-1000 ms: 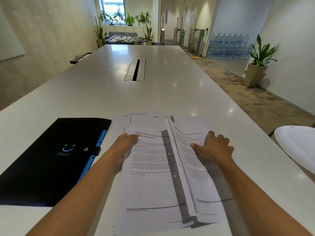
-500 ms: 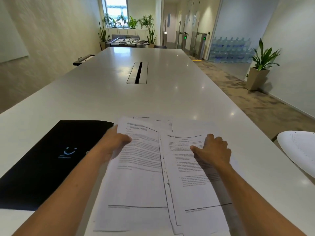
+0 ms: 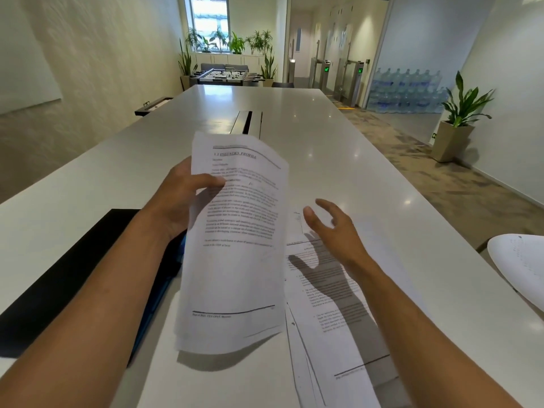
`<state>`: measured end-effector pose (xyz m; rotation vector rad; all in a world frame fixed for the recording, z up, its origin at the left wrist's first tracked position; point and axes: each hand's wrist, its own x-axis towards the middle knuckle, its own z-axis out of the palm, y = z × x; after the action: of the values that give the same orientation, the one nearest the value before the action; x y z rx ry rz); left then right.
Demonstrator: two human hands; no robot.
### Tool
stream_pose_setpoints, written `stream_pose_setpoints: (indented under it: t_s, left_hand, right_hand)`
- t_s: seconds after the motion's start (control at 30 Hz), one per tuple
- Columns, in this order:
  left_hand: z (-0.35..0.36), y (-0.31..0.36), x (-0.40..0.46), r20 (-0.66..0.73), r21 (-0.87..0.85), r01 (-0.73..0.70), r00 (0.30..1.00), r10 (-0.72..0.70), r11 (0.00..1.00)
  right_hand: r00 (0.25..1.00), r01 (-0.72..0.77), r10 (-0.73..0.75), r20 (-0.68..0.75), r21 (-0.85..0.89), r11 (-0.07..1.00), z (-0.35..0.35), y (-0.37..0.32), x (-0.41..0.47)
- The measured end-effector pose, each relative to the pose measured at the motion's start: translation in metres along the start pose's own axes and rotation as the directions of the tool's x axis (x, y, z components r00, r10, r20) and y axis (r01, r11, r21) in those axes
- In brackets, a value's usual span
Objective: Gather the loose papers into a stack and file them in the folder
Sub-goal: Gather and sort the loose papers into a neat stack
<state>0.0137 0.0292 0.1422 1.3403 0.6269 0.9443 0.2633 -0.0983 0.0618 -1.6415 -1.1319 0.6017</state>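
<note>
My left hand [image 3: 179, 198] grips a bunch of printed sheets [image 3: 235, 254] by their left edge and holds them lifted and tilted above the table. My right hand [image 3: 332, 228] hovers open, fingers spread, above the loose papers [image 3: 332, 328] that still lie flat on the table at the right. The black folder [image 3: 73, 278] with a blue edge lies flat at the left, partly hidden by my left forearm and the lifted sheets.
The long white table [image 3: 309, 136] stretches ahead, with a cable slot [image 3: 250, 123] in its middle. A white chair back [image 3: 521, 266] stands at the right edge. Potted plants, a table-football game and water bottles are far off.
My left hand has picked up the left pile of sheets and raised it off the table. My right hand has lifted off the right-hand papers and opened.
</note>
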Motion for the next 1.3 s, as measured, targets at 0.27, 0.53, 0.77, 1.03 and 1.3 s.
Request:
stream_pose_setpoints:
  t_s: [0.27, 0.53, 0.77, 1.03, 1.3]
  left_hand:
    - [0.032, 0.004, 0.006, 0.06, -0.104, 0.026, 0.998, -0.019, 0.994]
    - [0.057, -0.021, 0.014, -0.001, -0.227, 0.07, 0.997, -0.072, 0.971]
    - [0.083, -0.063, 0.006, -0.151, 0.143, 0.317, 0.943, -0.296, 0.937]
    - [0.119, -0.119, -0.032, -0.234, 0.075, 0.536, 0.829, -0.508, 0.841]
    - [0.131, -0.126, -0.044, -0.375, 0.34, 0.481, 0.857, -0.353, 0.808]
  right_hand:
    - [0.946, -0.217, 0.026, 0.325, 0.569, 0.793, 0.007, -0.025, 0.005]
    - [0.95, -0.184, -0.04, 0.31, 0.659, 0.73, -0.019, -0.017, 0.005]
    - [0.975, -0.199, 0.167, 0.149, 0.242, 0.95, -0.079, 0.013, 0.002]
    - [0.95, -0.295, 0.312, 0.022, -0.267, 0.917, -0.096, 0.066, -0.026]
    - [0.959, -0.268, 0.251, -0.128, -0.693, 0.67, -0.084, 0.073, -0.031]
